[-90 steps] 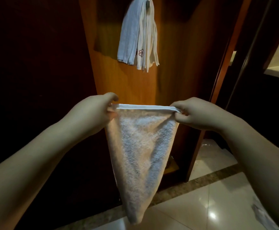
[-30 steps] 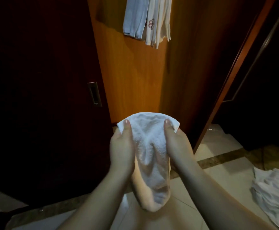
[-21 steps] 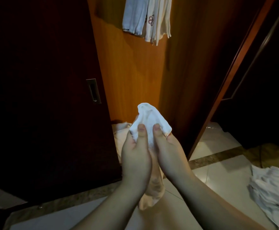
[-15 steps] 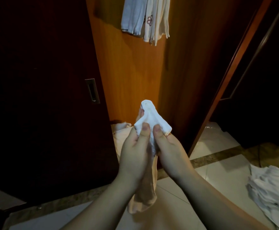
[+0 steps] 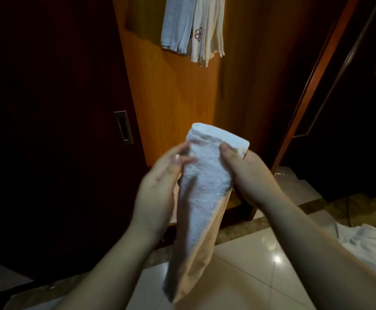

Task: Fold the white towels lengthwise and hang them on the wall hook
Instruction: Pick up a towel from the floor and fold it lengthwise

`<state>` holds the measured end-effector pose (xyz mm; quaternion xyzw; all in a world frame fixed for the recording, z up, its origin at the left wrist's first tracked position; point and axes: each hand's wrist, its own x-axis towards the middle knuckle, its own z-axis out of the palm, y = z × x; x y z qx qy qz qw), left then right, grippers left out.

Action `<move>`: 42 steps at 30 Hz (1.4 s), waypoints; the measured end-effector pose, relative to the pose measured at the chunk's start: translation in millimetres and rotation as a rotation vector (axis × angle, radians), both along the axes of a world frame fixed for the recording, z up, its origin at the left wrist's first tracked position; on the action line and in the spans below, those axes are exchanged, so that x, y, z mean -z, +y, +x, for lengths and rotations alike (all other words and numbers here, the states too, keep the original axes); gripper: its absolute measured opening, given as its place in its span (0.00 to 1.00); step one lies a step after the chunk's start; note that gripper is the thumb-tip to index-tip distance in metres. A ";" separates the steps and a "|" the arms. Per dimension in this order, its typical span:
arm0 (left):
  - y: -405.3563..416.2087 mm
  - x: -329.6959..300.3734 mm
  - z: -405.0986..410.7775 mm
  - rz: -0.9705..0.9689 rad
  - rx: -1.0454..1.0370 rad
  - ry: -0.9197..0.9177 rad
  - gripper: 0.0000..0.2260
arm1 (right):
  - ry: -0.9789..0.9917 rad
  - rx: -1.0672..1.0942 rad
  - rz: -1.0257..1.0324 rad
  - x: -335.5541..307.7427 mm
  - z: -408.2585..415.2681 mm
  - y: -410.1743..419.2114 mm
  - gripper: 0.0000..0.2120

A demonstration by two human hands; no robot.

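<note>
- While the wood panel (image 5: 173, 104) stands before me, I take it as my landmark; everything below is placed against it.
- Dark door (image 5: 48, 108): left of the panel, with a recessed metal pull (image 5: 123, 128) just beside the panel's left edge.
- Floor (image 5: 249, 260): pale glossy tiles below the panel, nearer me.
- Hung towels (image 5: 193, 27): several folded strips dangle against the top of the panel. The hook itself is out of view above, so I cannot see how much room is left on it.
- Heap (image 5: 370, 245): loose white towels on the floor, well right of the panel and low, which I judge are waiting to be folded.
- Towel (image 5: 205, 186): held in front of the panel's lower part, already folded into a long narrow strip, thick end up, tail hanging toward the floor.
- Right hand (image 5: 247, 173): clamped on the strip's upper right edge, thumb on the front face, fingers behind.
- Left hand (image 5: 160, 182): blurred at the strip's left edge, fingers resting against the cloth; I cannot tell whether it actually grips.
- Step, as I judge it: the lengthwise fold is nearly done and I am tidying the edges.
- Next: raise the strip toward the top of the panel and drape it on the hook beside the hung towels, keeping the layers pinched so the fold does not spring open.
</note>
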<state>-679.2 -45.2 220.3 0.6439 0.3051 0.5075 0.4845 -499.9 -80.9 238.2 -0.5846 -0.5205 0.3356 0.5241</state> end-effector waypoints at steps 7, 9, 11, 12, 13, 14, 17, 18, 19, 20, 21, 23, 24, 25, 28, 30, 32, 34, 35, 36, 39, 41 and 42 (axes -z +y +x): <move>48.3 -33.5 -5.9 -0.311 0.408 0.038 0.39 | -0.056 -0.392 0.056 -50.7 12.1 19.2 0.19; 52.2 -36.6 -4.3 -0.324 0.435 0.033 0.33 | -0.052 -0.437 0.089 -62.1 15.4 23.2 0.19; 51.7 -37.3 1.1 -0.328 0.435 0.013 0.30 | -0.038 -0.451 0.119 -68.5 19.1 24.8 0.19; 49.7 -36.5 5.2 -0.326 0.462 0.010 0.32 | -0.021 -0.445 0.135 -72.1 20.9 25.1 0.18; 46.1 -36.2 10.1 -0.322 0.495 0.008 0.33 | 0.003 -0.437 0.149 -75.5 22.7 24.7 0.18; 42.6 -36.3 15.6 -0.320 0.516 0.004 0.31 | 0.045 -0.436 0.168 -79.1 24.3 24.9 0.18; 39.5 -41.9 28.4 -0.340 0.499 -0.039 0.20 | 0.197 -0.402 0.180 -81.3 31.0 27.9 0.28; 40.4 -45.6 32.0 -0.349 0.495 -0.057 0.18 | 0.301 -0.389 0.156 -77.8 32.9 29.2 0.30; 42.2 -49.8 34.6 -0.358 0.505 -0.082 0.15 | 0.415 -0.378 0.117 -70.3 35.9 32.2 0.32; 44.5 -54.8 36.2 -0.371 0.516 -0.110 0.12 | 0.526 -0.367 0.071 -57.0 39.2 36.2 0.35; 47.2 -60.3 37.1 -0.393 0.527 -0.135 0.10 | 0.610 -0.348 0.024 -40.7 41.0 38.7 0.36; 52.6 -71.0 37.5 -0.439 0.533 -0.161 0.10 | 0.659 -0.279 -0.075 -0.1 37.2 40.0 0.30; 55.5 -75.4 37.2 -0.451 0.511 -0.151 0.11 | 0.648 -0.244 -0.132 21.3 33.2 38.0 0.27; 58.4 -79.7 36.0 -0.458 0.480 -0.136 0.13 | 0.637 -0.218 -0.189 40.0 28.7 34.5 0.25; 66.2 -89.6 32.2 -0.495 0.391 -0.113 0.13 | 0.625 -0.188 -0.270 81.4 23.5 27.7 0.32; 71.2 -93.1 31.0 -0.533 0.324 -0.126 0.11 | 0.616 -0.199 -0.227 93.1 21.1 24.1 0.36; 75.9 -95.0 30.7 -0.556 0.255 -0.150 0.09 | 0.576 -0.123 -0.151 100.1 15.4 20.0 0.39; 79.7 -96.3 30.0 -0.553 0.198 -0.172 0.08 | 0.482 -0.022 -0.049 109.5 9.2 16.5 0.36; 81.2 -96.8 29.3 -0.546 0.177 -0.181 0.09 | 0.422 0.016 0.003 112.8 5.9 14.2 0.32; 82.6 -97.0 28.7 -0.538 0.159 -0.190 0.10 | 0.369 0.034 0.051 114.2 2.0 11.8 0.29; 84.0 -99.5 27.5 -0.520 0.136 -0.216 0.11 | 0.228 0.069 0.112 109.3 -8.1 6.1 0.27; 82.6 -102.4 28.0 -0.508 0.135 -0.232 0.11 | 0.064 0.090 0.083 101.4 -11.0 5.6 0.28; 81.7 -103.6 28.3 -0.500 0.137 -0.238 0.10 | -0.010 0.086 0.056 97.3 -10.7 6.1 0.27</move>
